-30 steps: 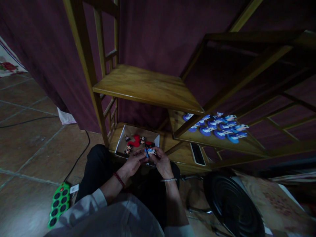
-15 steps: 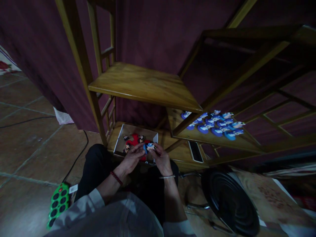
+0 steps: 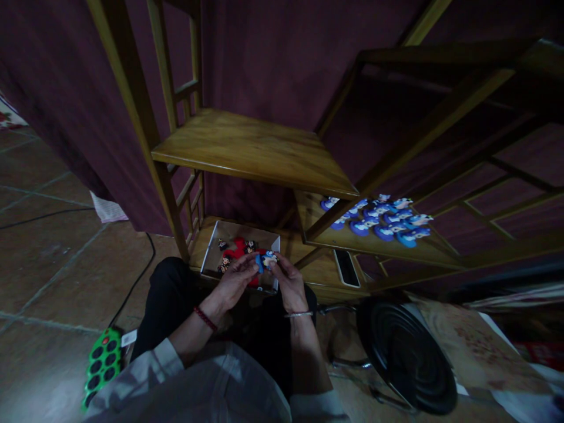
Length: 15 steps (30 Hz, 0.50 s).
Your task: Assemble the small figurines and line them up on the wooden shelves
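Between my fingers, over the front of an open box, is a small blue and white figurine. My left hand pinches its blue base from the left. My right hand grips the figure's other end, with the thumb across it. Beneath my hands the shallow white-edged box holds several red and dark figurines; my hands hide part of them. On the shelf to the right, several blue and purple figurines stand grouped together on round bases.
A phone-like white-framed black object lies on the lower shelf board, right of the box. A wooden shelf juts out above my hands. At the right stands a black round stool; a green power strip lies on the floor at left.
The view has shifted slightly. Both hands stay together on the figurine, which appears turned only a little, with its base still toward my left hand.
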Each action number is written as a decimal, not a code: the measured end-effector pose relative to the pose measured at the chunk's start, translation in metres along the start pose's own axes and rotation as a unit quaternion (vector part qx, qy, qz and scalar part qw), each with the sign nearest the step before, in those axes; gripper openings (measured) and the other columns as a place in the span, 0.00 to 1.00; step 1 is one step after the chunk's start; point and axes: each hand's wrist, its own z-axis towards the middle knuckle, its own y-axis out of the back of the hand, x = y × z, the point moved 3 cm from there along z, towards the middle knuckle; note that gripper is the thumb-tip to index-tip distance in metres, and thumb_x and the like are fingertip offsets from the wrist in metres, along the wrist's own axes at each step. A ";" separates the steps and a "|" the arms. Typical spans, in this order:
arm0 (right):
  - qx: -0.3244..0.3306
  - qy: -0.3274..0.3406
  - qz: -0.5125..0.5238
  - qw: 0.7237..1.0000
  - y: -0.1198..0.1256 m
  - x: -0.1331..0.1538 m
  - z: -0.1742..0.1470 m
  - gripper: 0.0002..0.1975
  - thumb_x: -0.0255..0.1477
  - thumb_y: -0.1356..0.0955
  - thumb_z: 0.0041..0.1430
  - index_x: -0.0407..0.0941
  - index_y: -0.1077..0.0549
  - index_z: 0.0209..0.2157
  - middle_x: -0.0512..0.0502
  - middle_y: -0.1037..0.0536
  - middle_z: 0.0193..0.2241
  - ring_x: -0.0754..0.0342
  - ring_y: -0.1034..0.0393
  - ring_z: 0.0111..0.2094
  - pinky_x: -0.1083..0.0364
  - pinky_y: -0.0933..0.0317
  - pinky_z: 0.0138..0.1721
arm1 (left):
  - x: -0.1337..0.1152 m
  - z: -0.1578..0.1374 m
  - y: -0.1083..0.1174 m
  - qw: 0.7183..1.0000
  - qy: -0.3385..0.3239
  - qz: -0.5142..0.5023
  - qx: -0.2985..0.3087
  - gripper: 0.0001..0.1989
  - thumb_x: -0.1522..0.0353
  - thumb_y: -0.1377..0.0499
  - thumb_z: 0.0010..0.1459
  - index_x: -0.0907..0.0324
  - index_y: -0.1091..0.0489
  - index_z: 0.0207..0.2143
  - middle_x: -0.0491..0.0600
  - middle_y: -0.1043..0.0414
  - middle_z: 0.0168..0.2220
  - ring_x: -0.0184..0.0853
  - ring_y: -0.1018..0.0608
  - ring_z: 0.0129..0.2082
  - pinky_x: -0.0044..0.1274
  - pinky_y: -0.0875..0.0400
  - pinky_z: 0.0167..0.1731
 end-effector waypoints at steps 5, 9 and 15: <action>-0.005 -0.009 0.012 1.000 -0.001 0.004 -0.002 0.19 0.36 0.30 0.44 0.47 0.27 0.40 0.49 0.23 0.38 0.51 0.30 0.40 0.52 0.34 0.39 | -0.002 -0.001 -0.002 1.000 -0.006 -0.002 -0.002 0.18 0.73 0.35 0.43 0.58 0.28 0.40 0.50 0.28 0.42 0.34 0.27 0.42 0.27 0.36 0.45; 0.001 -0.002 0.003 1.000 -0.001 0.006 -0.002 0.19 0.36 0.30 0.44 0.47 0.27 0.41 0.49 0.23 0.38 0.51 0.30 0.40 0.51 0.35 0.41 | 0.000 0.000 0.001 1.000 -0.005 0.001 -0.006 0.18 0.73 0.35 0.44 0.59 0.28 0.40 0.50 0.28 0.42 0.34 0.27 0.41 0.28 0.36 0.46; 0.004 0.001 -0.009 1.000 -0.001 0.012 -0.003 0.19 0.35 0.30 0.44 0.46 0.28 0.41 0.49 0.23 0.38 0.51 0.30 0.40 0.51 0.35 0.41 | 0.000 0.001 0.003 1.000 0.008 -0.006 -0.004 0.16 0.72 0.36 0.46 0.61 0.28 0.40 0.50 0.27 0.41 0.33 0.26 0.41 0.26 0.34 0.44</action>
